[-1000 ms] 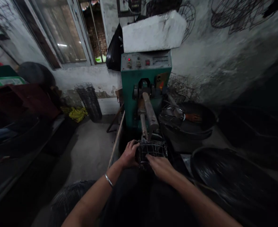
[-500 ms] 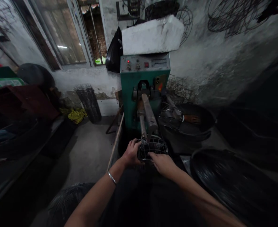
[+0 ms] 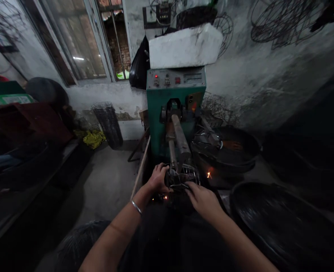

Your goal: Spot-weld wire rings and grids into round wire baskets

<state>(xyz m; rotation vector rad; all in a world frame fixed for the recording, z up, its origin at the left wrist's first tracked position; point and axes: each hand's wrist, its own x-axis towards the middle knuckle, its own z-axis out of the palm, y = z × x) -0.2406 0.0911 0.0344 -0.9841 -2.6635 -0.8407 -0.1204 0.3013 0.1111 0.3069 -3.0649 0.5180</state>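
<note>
A small wire cage (image 3: 181, 176) sits at the tip of the two metal arms (image 3: 178, 141) that stick out of a green machine (image 3: 176, 100). My left hand (image 3: 157, 177) grips the cage's left side with curled fingers. My right hand (image 3: 204, 199) holds its near right edge, fingers closed on the wire. Orange sparks (image 3: 208, 175) glow beside and below the cage. A metal bangle (image 3: 136, 207) is on my left wrist.
Large dark basins (image 3: 235, 149) and a round pan of wire (image 3: 280, 223) lie to the right. A white block (image 3: 185, 47) rests on the machine. A wire-mesh cylinder (image 3: 107, 122) stands by the window wall. Wire frames (image 3: 280, 19) hang on the wall. Another wire piece (image 3: 78, 241) lies at lower left.
The cage has been pushed up against the machine's arms, both hands moving forward with it. Sparks now show around the cage where none showed before.
</note>
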